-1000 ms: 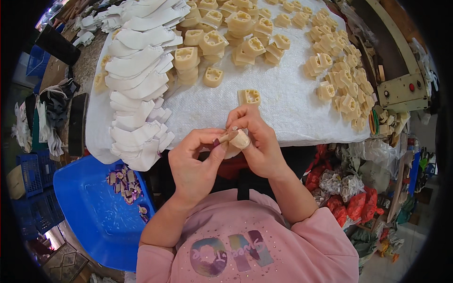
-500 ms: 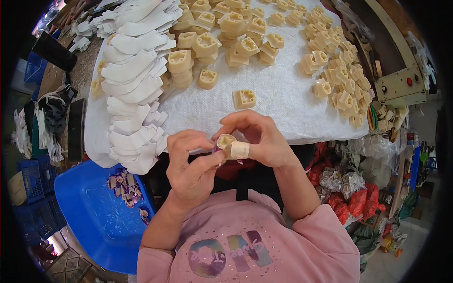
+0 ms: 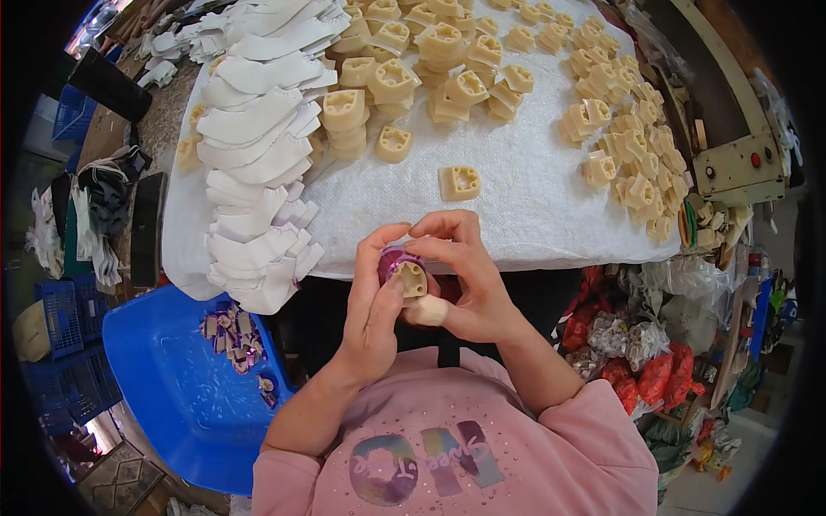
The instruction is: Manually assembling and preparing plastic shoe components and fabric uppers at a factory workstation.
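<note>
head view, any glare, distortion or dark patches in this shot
Head view: fisheye bows the white cover's outline, and the rim falls to black; head view: small glints on the purple-covered piece; head view: dark under the cover's near edge, little detail there.

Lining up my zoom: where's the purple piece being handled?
Centre of the head view: the purple piece is between the left hand and right hand, at the near edge of the white cloth.

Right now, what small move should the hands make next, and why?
Probably press the purple wrap flatter with the right hand: it curves around part of the cream piece, which sits between those fingers and the left hand.
</note>
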Tool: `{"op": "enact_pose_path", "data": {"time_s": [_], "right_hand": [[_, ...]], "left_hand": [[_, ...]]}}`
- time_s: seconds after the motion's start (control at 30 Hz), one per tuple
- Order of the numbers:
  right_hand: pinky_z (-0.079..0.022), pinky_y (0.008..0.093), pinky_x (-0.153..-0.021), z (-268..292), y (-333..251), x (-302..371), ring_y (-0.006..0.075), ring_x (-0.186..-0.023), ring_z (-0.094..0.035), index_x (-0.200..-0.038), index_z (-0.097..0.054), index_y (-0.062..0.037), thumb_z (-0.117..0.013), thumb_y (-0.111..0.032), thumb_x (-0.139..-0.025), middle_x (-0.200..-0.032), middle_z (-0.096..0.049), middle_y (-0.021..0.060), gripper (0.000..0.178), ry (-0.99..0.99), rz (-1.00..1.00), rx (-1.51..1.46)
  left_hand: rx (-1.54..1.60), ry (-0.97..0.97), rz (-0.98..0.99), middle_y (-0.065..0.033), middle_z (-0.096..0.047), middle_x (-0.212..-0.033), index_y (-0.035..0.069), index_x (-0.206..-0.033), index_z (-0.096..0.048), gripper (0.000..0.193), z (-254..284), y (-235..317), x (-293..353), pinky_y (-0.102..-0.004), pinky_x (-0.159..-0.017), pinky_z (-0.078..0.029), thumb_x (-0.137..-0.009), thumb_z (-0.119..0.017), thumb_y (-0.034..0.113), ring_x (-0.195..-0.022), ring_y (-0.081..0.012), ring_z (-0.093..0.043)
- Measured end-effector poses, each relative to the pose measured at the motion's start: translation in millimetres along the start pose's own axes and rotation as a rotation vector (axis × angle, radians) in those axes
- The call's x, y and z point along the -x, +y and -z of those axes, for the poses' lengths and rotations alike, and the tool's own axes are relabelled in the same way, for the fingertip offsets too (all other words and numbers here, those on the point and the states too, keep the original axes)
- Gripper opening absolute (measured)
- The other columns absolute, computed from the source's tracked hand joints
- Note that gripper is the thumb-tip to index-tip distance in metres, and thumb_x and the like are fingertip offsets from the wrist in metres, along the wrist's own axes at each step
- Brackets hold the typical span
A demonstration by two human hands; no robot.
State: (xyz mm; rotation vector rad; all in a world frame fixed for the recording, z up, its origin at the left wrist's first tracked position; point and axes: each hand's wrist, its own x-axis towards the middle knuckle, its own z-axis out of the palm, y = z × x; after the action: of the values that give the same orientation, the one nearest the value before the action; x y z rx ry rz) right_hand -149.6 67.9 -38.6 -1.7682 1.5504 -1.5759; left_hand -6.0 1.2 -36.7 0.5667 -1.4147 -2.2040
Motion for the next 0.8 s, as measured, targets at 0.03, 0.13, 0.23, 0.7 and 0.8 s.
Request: {"op": "enact_pose_path", "data": {"time_s": [0.03,0.13,0.23,0.7,0.8], "right_hand": [[-0.049,0.0291,-0.064,0,-2,1,0.0194,-0.075,-0.056,-0.118,-0.054,-0.0090,-0.069,-0.015,-0.079,-0.113,-0.049,0.0103,0.042,0.001,-0.001,0.000],[-0.042,0.0161,-0.042,3,-10,-2,0.0077,-0.059,-0.054,-0.113,-0.056,-0.0073,-0.049,-0.024,-0.094,-0.107,-0.046,0.0074,0.026,-0.090,-0.474,-0.681],[-0.040,0.0175,-0.038,5,-11,-14,0.0066,-0.052,-0.051,-0.105,-0.058,-0.0059,-0.049,-0.023,-0.093,-0.098,-0.050,0.0064,0.023,-0.203,-0.610,-0.786],[-0.033,0.0324,-0.097,-29,-17,11,0.0207,-0.108,-0.046,-0.122,-0.048,-0.0033,-0.043,-0.026,-0.097,-0.115,-0.048,0.0092,0.035,0.049,-0.391,-0.688],[-0.035,0.0321,-0.095,-25,-17,7,0.0222,-0.107,-0.047,-0.127,-0.045,-0.0033,-0.042,-0.017,-0.095,-0.116,-0.047,0.0116,0.035,-0.018,-0.368,-0.688]], "left_hand": [[0.000,0.000,0.002,-0.0102,-0.047,-0.117,0.001,-0.140,-0.020,0.061,1,-2,1,-0.0286,-0.086,-0.043,-0.090,-0.042,0.028,-0.097,-0.0163,-0.053],[0.052,-0.039,-0.020,-0.0116,-0.042,-0.125,0.001,-0.142,-0.014,0.067,-3,-3,3,-0.0292,-0.089,-0.042,-0.093,-0.042,0.038,-0.105,-0.0169,-0.050],[0.101,0.029,-0.160,-0.0128,-0.040,-0.128,0.001,-0.144,-0.011,0.074,-19,0,-1,-0.0302,-0.093,-0.039,-0.094,-0.038,0.049,-0.112,-0.0171,-0.046],[-0.178,0.317,-0.327,-0.0113,-0.046,-0.108,-0.004,-0.126,-0.034,0.046,-26,1,-5,-0.0275,-0.084,-0.039,-0.094,-0.034,0.029,-0.094,-0.0139,-0.047],[-0.098,0.332,-0.278,-0.0091,-0.046,-0.106,0.000,-0.129,-0.032,0.044,-17,-7,-3,-0.0262,-0.082,-0.039,-0.093,-0.037,0.025,-0.092,-0.0117,-0.046]]}}
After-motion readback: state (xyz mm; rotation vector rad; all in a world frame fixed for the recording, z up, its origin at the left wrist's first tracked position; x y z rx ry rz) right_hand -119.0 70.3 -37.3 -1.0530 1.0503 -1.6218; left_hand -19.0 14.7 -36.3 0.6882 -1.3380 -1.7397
